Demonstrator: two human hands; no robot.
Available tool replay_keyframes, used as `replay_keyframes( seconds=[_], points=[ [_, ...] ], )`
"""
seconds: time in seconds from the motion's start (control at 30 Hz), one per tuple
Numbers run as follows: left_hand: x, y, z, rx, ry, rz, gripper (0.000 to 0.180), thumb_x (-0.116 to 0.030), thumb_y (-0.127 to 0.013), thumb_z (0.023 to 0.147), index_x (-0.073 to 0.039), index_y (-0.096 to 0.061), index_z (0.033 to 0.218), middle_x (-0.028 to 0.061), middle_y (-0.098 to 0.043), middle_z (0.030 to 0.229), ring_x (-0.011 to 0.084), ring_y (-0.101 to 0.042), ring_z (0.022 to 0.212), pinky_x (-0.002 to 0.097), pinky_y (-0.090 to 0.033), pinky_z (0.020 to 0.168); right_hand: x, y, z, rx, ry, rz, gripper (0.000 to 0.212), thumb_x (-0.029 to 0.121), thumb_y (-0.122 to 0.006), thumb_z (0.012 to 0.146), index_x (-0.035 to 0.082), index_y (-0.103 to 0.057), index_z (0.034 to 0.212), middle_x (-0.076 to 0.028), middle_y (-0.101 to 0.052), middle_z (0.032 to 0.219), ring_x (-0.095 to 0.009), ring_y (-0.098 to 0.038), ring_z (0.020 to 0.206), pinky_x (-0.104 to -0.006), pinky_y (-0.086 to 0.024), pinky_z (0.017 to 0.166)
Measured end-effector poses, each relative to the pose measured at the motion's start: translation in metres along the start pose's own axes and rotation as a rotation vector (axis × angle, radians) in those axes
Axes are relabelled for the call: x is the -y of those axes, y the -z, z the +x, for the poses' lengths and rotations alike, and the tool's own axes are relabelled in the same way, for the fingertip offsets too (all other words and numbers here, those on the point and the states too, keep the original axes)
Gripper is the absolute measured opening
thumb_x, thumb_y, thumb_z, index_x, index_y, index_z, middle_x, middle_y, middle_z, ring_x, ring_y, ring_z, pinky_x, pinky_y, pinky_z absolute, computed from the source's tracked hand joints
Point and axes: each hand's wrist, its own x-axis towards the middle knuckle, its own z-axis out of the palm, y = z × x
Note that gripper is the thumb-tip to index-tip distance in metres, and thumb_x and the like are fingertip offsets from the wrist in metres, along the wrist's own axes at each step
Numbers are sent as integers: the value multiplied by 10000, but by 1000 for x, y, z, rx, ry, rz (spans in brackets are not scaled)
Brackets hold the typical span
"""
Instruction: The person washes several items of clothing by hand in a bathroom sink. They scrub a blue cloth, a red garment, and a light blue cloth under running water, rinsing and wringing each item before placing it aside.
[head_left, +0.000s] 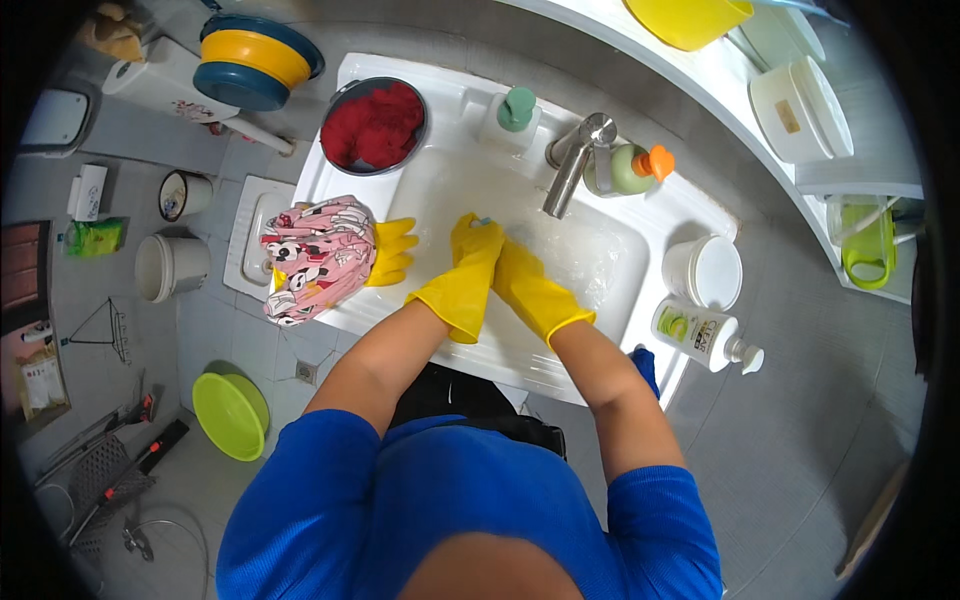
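Note:
Both of my hands wear yellow rubber gloves and meet over the white sink basin. My left hand is closed, and a small pale bluish bit shows at its fingertips; what it belongs to I cannot make out. Against it presses my right hand, fingers curled downward and mostly hidden. Foamy water lies in the basin to the right of my hands. On the left rim rests a pink cartoon-print cloth, with the fingers of another yellow rubber glove sticking out from it toward the basin.
A grey bowl of dark red cloth sits at the back left corner. Behind the basin stand a green-capped bottle, a metal faucet and an orange-topped pump bottle. A white tub and a white pump bottle line the right rim.

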Motion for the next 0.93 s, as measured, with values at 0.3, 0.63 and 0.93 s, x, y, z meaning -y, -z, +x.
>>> replay_keyframes(
  seconds=[0.3, 0.63, 0.93],
  points=[
    [-64, 70, -10, 1368, 502, -1330, 828, -655, -540, 867, -1, -476, 1370, 223, -500, 1382, 368, -483, 1267, 564, -323, 1093, 10, -28, -109, 1370, 349, 1803, 261, 294, -581, 962, 119, -504, 783, 51, -418, 530, -80, -373, 393, -221, -275, 372],
    [-148, 27, -177, 1572, 51, -1538, 515, -582, -602, 878, -133, -514, 1115, 83, -525, 1062, 222, -505, 1040, 524, -345, 1094, 63, -51, -143, 1964, 652, 1899, 283, 336, -533, 974, 114, -499, 802, 53, -428, 552, -94, -367, 385, -233, -308, 339],
    [-212, 78, -195, 1104, -43, -356, 435, -325, -557, 985, -87, -457, 635, -18, -472, 575, 89, -439, 531, 356, -514, 835, 60, -7, -188, 1481, 350, 1486, 269, 357, -461, 1003, 119, -516, 892, 41, -475, 638, -94, -388, 397, -233, -322, 338]
  ],
)
